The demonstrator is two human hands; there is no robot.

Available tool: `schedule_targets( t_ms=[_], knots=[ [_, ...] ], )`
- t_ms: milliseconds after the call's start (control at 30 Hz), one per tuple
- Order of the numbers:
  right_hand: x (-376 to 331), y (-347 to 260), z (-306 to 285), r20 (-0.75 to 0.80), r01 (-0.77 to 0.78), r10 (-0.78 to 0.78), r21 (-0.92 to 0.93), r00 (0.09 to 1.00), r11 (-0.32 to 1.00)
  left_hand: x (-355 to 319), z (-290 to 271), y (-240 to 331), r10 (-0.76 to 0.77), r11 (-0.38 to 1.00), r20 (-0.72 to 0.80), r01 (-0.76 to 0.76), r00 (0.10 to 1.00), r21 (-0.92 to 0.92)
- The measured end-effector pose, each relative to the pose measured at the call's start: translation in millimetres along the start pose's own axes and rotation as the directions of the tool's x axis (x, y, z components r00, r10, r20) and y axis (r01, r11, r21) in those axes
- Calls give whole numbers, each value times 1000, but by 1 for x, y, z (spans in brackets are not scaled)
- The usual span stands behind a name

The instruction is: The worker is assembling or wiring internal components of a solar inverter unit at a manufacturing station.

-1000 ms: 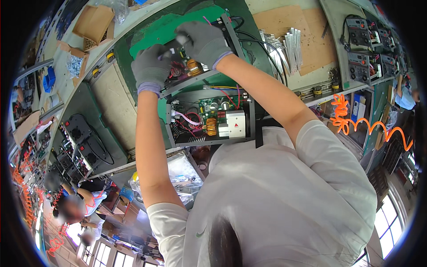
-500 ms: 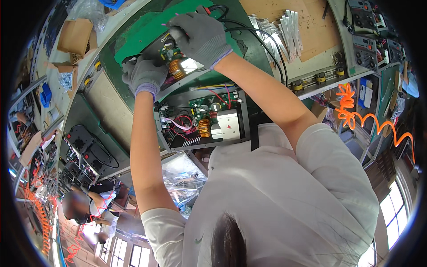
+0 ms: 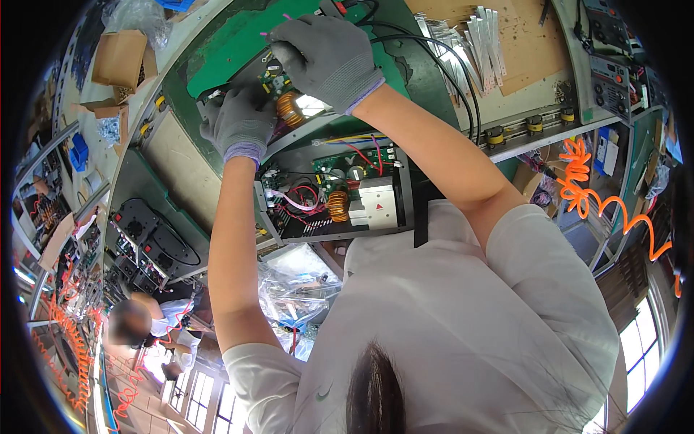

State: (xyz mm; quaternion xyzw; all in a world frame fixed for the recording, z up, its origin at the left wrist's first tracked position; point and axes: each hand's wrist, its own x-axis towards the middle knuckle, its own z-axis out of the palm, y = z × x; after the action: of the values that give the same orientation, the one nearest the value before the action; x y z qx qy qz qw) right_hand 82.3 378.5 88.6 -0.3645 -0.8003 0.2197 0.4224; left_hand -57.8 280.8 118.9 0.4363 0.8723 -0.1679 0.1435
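Both my hands wear grey gloves and reach over an open electronic unit (image 3: 278,139) at the far side of the bench. My left hand (image 3: 238,123) is at the unit's left end with its fingers curled down; what they grip is hidden. Over the unit's far right part, my right hand (image 3: 329,61) is closed, with small pink tips showing by its fingers. Between the hands sits a copper-wound coil (image 3: 290,110) beside a circuit board. A second open unit (image 3: 318,233) stands nearer me, holding another copper coil (image 3: 337,206), coloured wires and a silver heat sink (image 3: 377,204).
Black cables (image 3: 434,50) loop right of my right hand. Metal strips (image 3: 484,47) lie on cardboard at the far right. An open carton (image 3: 119,61) stands at the far left. A black panel (image 3: 155,231) lies left, and an orange coiled hose (image 3: 578,177) hangs at right.
My view has shifted slightly, so the bench sits a little differently in the picture. Both hands stay at the far unit, with the right hand barely moved.
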Motion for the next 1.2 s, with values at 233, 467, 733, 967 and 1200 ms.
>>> schedule_targets(
  t_ms=[233, 467, 733, 967, 1200],
  knots=[
    [0, -4, 2, 23, -14, 14, -8, 1000, 1000, 7, 12, -8, -18, 1000, 45, 19, 999, -22],
    [1, -2, 1, 9, -29, 29, 32, 1000, 999, 7, 6, -5, 29, 996, 105, -20, 994, -85],
    [2, -3, 2, 1, 5, -5, 20, 1000, 1000, 9, -4, -3, -1, 999, 157, 9, 988, -50],
    [-1, -4, 7, -3, -25, 25, 14, 1000, 1000, 14, -15, 2, 2, 990, 195, -29, 981, 140],
    [-3, -3, 7, -13, 5, -5, -7, 1000, 1000, 17, -3, -13, 133, 989, 141, -140, 981, 39]
  ],
)
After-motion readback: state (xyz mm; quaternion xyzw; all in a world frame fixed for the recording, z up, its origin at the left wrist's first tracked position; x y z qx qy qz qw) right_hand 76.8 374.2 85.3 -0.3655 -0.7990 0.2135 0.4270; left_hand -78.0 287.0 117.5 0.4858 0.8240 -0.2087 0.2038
